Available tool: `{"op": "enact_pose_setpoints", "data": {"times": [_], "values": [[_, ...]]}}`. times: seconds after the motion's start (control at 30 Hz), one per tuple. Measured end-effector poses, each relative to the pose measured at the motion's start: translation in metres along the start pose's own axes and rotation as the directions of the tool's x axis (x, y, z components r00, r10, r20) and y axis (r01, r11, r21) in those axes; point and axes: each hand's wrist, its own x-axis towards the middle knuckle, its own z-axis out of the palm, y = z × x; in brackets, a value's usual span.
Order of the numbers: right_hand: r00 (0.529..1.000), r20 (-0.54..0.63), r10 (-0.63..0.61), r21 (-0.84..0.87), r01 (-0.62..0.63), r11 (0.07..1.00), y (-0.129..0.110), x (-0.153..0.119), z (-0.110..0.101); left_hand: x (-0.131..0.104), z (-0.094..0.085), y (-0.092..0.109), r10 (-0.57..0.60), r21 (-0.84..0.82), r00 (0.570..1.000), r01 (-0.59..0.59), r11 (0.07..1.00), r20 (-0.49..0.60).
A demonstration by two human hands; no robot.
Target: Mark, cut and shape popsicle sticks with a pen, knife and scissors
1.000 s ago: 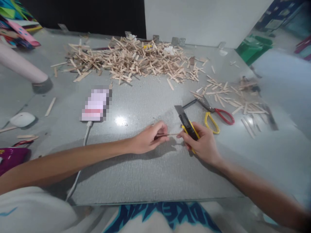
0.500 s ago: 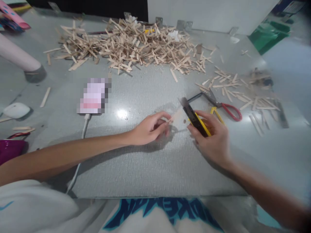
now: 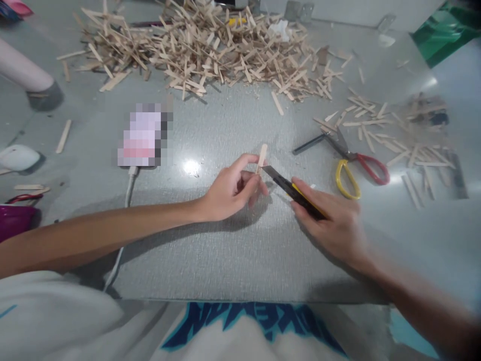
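Note:
Between the thumb and fingers of my left hand (image 3: 233, 193) is a short wooden craft stick (image 3: 263, 154), held with its rounded end pointing up and away from me. My right hand (image 3: 334, 220) is closed around a black and yellow utility knife (image 3: 310, 203). The knife's blade is extended and slants up to the left, its tip at or very near the stick; whether it touches I cannot tell. Beyond my right hand lie scissors (image 3: 351, 155) with one red and one yellow handle, partly open, beside a dark thin rod (image 3: 308, 144).
A big heap of wooden sticks (image 3: 233, 55) spreads along the back of the grey table (image 3: 210, 265). A smaller scatter of sticks (image 3: 379, 133) lies at the right. At the left are a blurred-out phone (image 3: 142, 135) on a white cable (image 3: 130, 195) and a white mouse (image 3: 19, 157).
The craft stick has turned from slanting right to nearly upright in my left hand. The knife has tilted lower, its blade now at the stick. The view has shifted slightly.

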Motion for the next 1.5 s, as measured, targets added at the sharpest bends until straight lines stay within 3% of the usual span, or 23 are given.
{"op": "enact_pose_setpoints", "data": {"times": [0.3, 0.67, 0.9, 1.0, 1.13, 1.33, 1.5], "values": [[1.000, 0.024, -0.009, -0.038, 0.010, 0.999, 0.000, -0.001, -0.002, 0.000, 0.001, 0.003, -0.013, 0.012, 1.000, 0.013, 1.000, -0.006], [0.997, 0.072, -0.016, -0.030, 0.018, 0.999, -0.003, -0.003, -0.002, -0.003, 0.001, -0.002, 0.191, 0.297, 0.981, -0.176, 0.938, -0.024], [0.998, 0.043, -0.044, -0.069, 0.047, 0.997, -0.004, -0.005, 0.000, -0.002, 0.001, -0.003, 0.175, 0.315, 0.985, -0.162, 0.935, -0.014], [0.997, 0.061, -0.042, -0.045, 0.045, 0.998, -0.004, -0.005, 0.000, -0.001, 0.001, -0.002, 0.133, 0.250, 0.991, -0.127, 0.960, -0.005], [0.996, 0.093, 0.009, 0.034, -0.012, 0.999, -0.002, -0.002, -0.003, 0.001, -0.002, 0.000, -0.016, 0.028, 0.998, 0.015, 1.000, 0.057], [0.984, 0.145, 0.105, 0.160, -0.128, 0.979, 0.013, 0.008, -0.009, 0.006, -0.007, 0.000, -0.103, -0.185, 0.985, 0.128, 0.974, 0.136], [0.989, 0.148, 0.011, 0.128, -0.030, 0.991, 0.021, 0.013, -0.013, 0.007, -0.007, -0.002, -0.112, -0.232, 0.983, 0.144, 0.962, 0.147]]}}
